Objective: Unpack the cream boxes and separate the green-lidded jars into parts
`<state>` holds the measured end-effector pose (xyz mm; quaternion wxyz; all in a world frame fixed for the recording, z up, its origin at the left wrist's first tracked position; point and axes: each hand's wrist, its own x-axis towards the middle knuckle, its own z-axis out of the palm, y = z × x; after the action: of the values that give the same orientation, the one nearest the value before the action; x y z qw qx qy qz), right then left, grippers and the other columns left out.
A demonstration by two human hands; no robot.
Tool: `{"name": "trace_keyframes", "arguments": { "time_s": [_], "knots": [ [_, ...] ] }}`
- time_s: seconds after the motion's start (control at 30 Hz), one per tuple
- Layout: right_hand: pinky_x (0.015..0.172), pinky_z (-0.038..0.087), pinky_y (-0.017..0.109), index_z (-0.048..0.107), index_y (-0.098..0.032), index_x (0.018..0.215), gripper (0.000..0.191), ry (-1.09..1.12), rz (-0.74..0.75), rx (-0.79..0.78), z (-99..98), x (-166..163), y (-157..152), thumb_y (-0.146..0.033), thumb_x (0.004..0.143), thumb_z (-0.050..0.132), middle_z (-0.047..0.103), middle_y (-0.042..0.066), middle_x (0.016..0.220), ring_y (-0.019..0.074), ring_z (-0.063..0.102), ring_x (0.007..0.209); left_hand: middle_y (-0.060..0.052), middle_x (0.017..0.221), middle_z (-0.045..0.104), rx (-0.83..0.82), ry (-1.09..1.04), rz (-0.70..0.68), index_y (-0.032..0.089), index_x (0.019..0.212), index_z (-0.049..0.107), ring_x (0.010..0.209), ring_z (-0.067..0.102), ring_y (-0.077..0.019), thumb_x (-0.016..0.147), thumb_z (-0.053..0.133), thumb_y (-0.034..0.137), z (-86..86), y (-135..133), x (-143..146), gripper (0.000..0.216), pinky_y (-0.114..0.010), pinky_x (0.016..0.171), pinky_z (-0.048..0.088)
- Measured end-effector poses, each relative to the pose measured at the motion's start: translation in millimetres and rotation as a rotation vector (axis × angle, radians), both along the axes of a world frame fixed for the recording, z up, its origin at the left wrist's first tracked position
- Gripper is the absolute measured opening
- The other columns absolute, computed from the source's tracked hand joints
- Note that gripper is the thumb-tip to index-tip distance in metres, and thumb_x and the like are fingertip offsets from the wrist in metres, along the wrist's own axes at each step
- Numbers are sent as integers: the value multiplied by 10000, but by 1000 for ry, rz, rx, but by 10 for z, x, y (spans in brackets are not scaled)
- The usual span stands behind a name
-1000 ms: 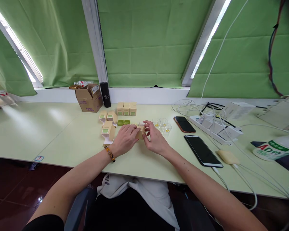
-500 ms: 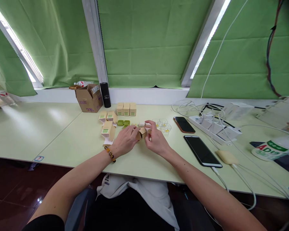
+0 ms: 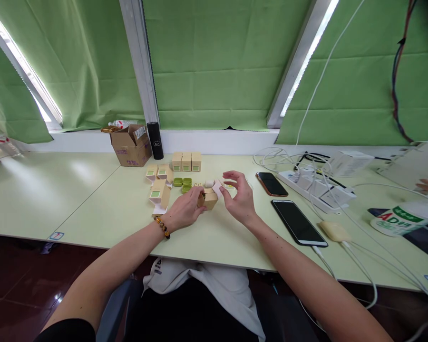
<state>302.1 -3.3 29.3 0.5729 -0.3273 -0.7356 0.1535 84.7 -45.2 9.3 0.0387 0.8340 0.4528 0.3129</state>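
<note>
L hand (image 3: 185, 206) grips tan cardboard box (image 3: 210, 201), white flap (image 3: 217, 188) out; R hand (image 3: 239, 199) loosely spread, thumb by flap.
Box mid-bench (image 3: 92, 204); can't tell if R thumb touches flap. Just beyond, to left: small green square cups (image 3: 187, 182). Further left, 3 open-flapped tan boxes (image 3: 159, 190); far row of 3 upright tan boxes (image 3: 186, 162) looks closed. Approx. 3 closed, 4 open incl. held one.

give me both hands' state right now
Left hand: holding a small tan box.
Right hand: open, thumb at the box's pale flap; contact unclear.
</note>
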Motion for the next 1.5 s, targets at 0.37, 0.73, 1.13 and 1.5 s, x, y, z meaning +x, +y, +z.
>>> {"name": "trace_keyframes", "arguments": {
  "time_s": [0.37,0.73,1.13,1.5],
  "knots": [
    [997,554,497,653,-242,1238,460,-357,-79,244,-114,148,231,-38,905,410,739,120,1174,301,670,1138,-152,1316,630,7,-25,-30,226,1553,327,1122,674,-301,992,642,321,19,-9,0,651,-488,928,596],
    [928,513,465,709,-248,1135,379,-394,-19,158,-104,104,153,-59,873,512,815,49,1009,271,711,932,-149,1263,653,-3,-35,-3,210,1623,254,1107,664,-312,980,657,325,-17,13,-7,767,-511,947,603],
    [919,465,456,738,-263,940,124,-289,2,137,-10,46,35,-250,951,615,778,-5,689,225,713,712,-149,1287,659,11,-26,-2,191,1624,237,1218,657,-323,980,671,314,-70,46,-23,786,-509,1010,588],
    [789,369,397,754,-253,763,92,-512,-118,-16,0,-3,-14,-262,855,751,750,13,707,246,645,792,-168,1417,589,57,0,-27,260,1585,270,1239,649,-335,894,798,365,-3,-45,45,876,-511,961,597]
  ]
}}
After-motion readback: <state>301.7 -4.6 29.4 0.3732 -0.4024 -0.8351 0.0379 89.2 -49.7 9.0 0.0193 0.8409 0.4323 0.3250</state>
